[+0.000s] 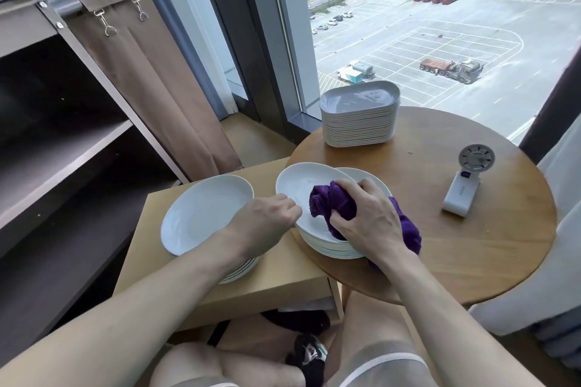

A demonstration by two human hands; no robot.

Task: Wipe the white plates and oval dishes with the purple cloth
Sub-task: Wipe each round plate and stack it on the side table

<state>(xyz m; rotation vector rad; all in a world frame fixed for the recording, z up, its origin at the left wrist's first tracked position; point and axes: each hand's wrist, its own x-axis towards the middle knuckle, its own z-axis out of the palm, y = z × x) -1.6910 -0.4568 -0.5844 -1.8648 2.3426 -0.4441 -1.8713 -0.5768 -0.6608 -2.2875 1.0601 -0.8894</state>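
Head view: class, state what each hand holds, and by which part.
The right hand grips the purple cloth by its bunched middle, inside the top oval dish. The left hand pinches that dish's left rim.

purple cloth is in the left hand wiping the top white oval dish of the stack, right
No: the head view shows the purple cloth in the right hand, not the left hand, wiping the top white oval dish of the stack.

Glossy white oval dish (298, 192), fuzzy purple cloth (333, 204), smooth matt wooden round table (456, 239).
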